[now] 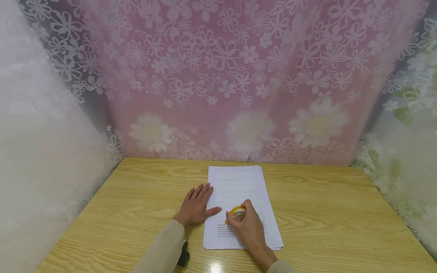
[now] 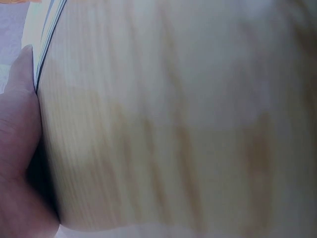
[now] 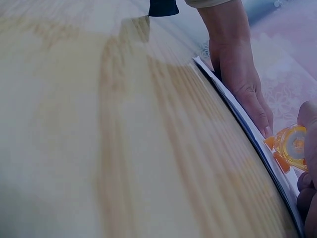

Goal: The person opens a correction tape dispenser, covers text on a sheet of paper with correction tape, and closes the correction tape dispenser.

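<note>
A stack of printed paper [image 1: 235,182] lies on the table, its long side pointing away from me. My right hand [image 1: 252,228] pinches an orange see-through correction tape [image 1: 238,209] between thumb and fingers, with its tip down at the top sheet. In the right wrist view the white reel shows inside the correction tape [image 3: 293,144]. Pale strips cover most lines on the upper sheet, while dark print stands out near its lower left. Along the left edge of the stack my left hand [image 1: 194,207] rests flat, fingers straight and thumb spread onto the page.
The wood-grain table [image 1: 324,212] extends to both sides of the paper. A pink flowered curtain [image 1: 239,76] hangs at its back edge, with pale sheer curtains [image 1: 51,151] at the sides. A dark wrist device [image 1: 183,254] sits under the left sleeve.
</note>
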`<state>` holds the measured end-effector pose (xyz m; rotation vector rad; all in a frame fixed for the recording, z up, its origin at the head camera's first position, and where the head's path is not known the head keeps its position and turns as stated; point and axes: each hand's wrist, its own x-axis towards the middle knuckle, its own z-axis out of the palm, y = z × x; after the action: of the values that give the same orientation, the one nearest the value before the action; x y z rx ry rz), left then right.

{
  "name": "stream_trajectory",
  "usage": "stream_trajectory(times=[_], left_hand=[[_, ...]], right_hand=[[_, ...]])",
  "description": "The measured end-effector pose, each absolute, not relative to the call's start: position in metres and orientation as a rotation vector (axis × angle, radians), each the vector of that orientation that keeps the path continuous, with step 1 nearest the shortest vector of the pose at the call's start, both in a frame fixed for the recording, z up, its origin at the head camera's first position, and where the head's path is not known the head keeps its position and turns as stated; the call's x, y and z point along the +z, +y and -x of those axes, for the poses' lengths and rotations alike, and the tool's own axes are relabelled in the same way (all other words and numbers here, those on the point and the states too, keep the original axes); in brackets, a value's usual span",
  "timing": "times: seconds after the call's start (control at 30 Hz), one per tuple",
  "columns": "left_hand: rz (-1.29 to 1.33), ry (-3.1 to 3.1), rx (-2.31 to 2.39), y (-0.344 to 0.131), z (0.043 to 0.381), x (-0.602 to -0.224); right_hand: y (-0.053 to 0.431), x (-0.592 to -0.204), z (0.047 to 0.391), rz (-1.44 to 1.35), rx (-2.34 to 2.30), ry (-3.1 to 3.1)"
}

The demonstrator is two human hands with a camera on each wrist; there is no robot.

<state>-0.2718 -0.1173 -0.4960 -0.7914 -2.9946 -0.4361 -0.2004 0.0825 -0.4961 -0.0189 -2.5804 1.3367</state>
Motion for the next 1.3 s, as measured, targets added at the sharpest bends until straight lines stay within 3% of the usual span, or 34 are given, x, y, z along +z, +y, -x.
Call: stream_trajectory(times=[0.53, 1.3], left_hand=[[0.748, -2.995, -0.453, -0.119, 0.276, -0.506], [0.757, -2.999, -0.441, -0.118, 0.276, -0.507]], right_hand=[[0.100, -0.501, 0.203, 0.047, 1.748, -2.358], [0.094, -0.502, 0.199, -0.042, 1.523, -2.563]])
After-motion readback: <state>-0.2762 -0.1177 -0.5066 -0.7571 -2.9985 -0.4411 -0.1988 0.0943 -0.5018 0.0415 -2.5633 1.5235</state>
